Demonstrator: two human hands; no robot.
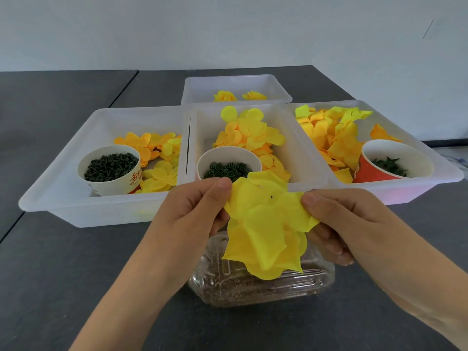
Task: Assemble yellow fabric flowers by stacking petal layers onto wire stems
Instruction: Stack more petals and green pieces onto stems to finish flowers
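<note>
With two flowers (239, 96) done in the far tray (235, 83), my left hand (195, 207) and right hand (336, 219) pinch a petal stack (266, 224) over the bench (63, 262); stem unseen, many petals left.

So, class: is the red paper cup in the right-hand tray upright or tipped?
Tipped. The red cup leans leftward, its mouth angled toward the camera.

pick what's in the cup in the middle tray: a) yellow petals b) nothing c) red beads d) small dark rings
d: the cup in the middle tray holds a heap of small dark green rings, while the yellow petals lie loose in the tray behind it.
</note>
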